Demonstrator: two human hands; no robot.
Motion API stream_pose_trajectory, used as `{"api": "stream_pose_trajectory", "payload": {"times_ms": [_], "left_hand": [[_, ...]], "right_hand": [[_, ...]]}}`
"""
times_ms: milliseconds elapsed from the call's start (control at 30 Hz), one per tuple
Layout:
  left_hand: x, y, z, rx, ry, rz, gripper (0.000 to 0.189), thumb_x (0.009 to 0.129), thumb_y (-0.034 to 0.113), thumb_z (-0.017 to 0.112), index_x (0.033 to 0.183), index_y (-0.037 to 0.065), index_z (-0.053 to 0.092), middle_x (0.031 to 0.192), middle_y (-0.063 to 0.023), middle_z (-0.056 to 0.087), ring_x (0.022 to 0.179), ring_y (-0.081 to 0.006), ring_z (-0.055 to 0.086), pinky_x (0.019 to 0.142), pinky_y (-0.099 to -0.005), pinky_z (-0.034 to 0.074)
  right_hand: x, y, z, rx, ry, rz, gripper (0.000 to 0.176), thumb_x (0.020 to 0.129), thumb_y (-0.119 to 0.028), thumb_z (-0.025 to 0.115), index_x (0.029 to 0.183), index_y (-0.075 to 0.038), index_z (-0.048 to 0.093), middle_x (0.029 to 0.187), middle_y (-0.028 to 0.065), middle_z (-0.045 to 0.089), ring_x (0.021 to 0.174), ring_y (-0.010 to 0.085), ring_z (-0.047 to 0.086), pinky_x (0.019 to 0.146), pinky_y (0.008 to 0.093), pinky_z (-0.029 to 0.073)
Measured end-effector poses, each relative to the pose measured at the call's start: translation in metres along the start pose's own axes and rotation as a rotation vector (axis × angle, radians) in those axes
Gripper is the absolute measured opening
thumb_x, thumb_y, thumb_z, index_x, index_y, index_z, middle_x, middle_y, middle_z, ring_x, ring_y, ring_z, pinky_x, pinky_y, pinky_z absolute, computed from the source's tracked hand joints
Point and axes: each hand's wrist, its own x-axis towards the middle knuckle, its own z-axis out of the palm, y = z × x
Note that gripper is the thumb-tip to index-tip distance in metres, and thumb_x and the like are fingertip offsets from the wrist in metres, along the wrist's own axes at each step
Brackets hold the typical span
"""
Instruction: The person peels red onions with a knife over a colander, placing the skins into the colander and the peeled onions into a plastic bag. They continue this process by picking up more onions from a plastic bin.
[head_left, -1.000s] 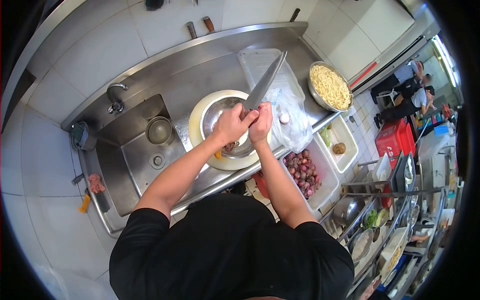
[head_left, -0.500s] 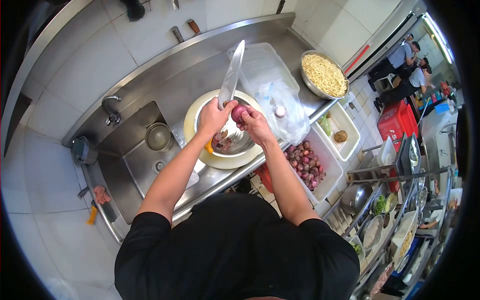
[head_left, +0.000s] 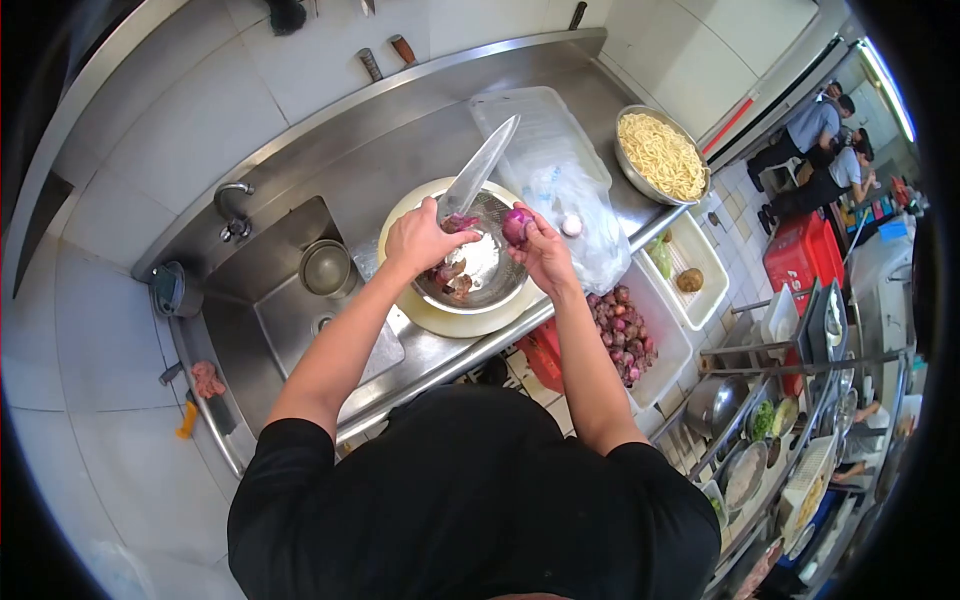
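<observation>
My left hand is closed round the handle end of a large kitchen knife, its blade pointing up and to the right. A strip of purple onion skin sits between my left thumb and the blade. In my right hand is a red onion, held in the fingers a little apart from the knife. Both hands are above a perforated metal colander, which has brown and purple peelings in it. Beneath it lies a round cream-coloured board.
Right of my hands is a plastic bag on a translucent lid. A bowl of noodles stands at the counter's far end. Below the counter edge are a bin of red onions and a white basket. The sink is left.
My hands have moved apart, the right one carrying the red onion away from the knife. The blade now leans further right. A strip of skin shows at my left thumb.
</observation>
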Motion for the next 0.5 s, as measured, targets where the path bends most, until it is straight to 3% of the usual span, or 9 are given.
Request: {"api": "stream_pose_trajectory", "payload": {"times_ms": [133, 267, 300, 400, 433, 500], "left_hand": [[0.012, 0.004, -0.003, -0.204, -0.092, 0.052, 0.089, 0.071, 0.079, 0.069, 0.103, -0.004, 0.064, 0.087, -0.0227, 0.071, 0.088, -0.0392, 0.071, 0.080, -0.0458, 0.055], [0.015, 0.007, -0.004, -0.270, -0.079, 0.271, 0.067, 0.090, 0.067, 0.055, 0.094, 0.000, 0.062, 0.081, -0.0220, 0.069, 0.083, -0.0422, 0.068, 0.075, -0.0506, 0.051], [0.020, 0.003, -0.001, -0.270, -0.036, 0.369, 0.056, 0.098, 0.056, 0.049, 0.092, 0.001, 0.060, 0.081, -0.0231, 0.068, 0.083, -0.0434, 0.067, 0.075, -0.0525, 0.050], [0.025, -0.005, 0.004, -0.259, -0.024, 0.237, 0.051, 0.100, 0.051, 0.046, 0.095, 0.002, 0.062, 0.081, -0.0230, 0.069, 0.083, -0.0435, 0.067, 0.076, -0.0528, 0.051], [0.030, -0.009, 0.007, -0.194, -0.008, 0.189, 0.061, 0.091, 0.062, 0.058, 0.097, 0.001, 0.062, 0.081, -0.0216, 0.070, 0.082, -0.0414, 0.068, 0.077, -0.0497, 0.053], [0.028, -0.013, 0.002, -0.184, -0.015, 0.154, 0.064, 0.079, 0.063, 0.071, 0.094, 0.001, 0.063, 0.080, -0.0201, 0.069, 0.078, -0.0384, 0.068, 0.073, -0.0490, 0.052]], "right_hand": [[-0.009, -0.007, 0.004, 0.057, -0.093, 0.026, 0.044, 0.105, -0.029, 0.055, 0.141, -0.005, 0.052, 0.109, 0.0042, 0.066, 0.074, 0.0104, 0.061, 0.065, 0.0221, 0.049], [-0.014, -0.014, 0.020, -0.047, -0.074, 0.072, 0.044, 0.103, -0.033, 0.056, 0.136, -0.004, 0.058, 0.101, 0.0022, 0.067, 0.072, 0.0079, 0.058, 0.061, 0.0219, 0.047], [-0.013, -0.011, 0.019, -0.060, -0.030, 0.064, 0.043, 0.104, -0.033, 0.056, 0.135, -0.004, 0.059, 0.101, 0.0020, 0.067, 0.071, 0.0078, 0.057, 0.060, 0.0217, 0.046], [-0.010, -0.008, 0.012, -0.086, 0.052, 0.039, 0.041, 0.104, -0.033, 0.054, 0.133, -0.004, 0.060, 0.098, 0.0014, 0.068, 0.071, 0.0077, 0.057, 0.058, 0.0215, 0.045], [-0.011, -0.010, 0.009, -0.085, 0.047, 0.037, 0.042, 0.105, -0.033, 0.052, 0.134, -0.004, 0.059, 0.097, 0.0012, 0.068, 0.071, 0.0078, 0.058, 0.059, 0.0217, 0.045], [-0.012, -0.009, 0.008, -0.079, 0.048, 0.036, 0.042, 0.105, -0.035, 0.051, 0.132, -0.004, 0.060, 0.095, 0.0007, 0.067, 0.070, 0.0083, 0.058, 0.057, 0.0219, 0.045]]}}
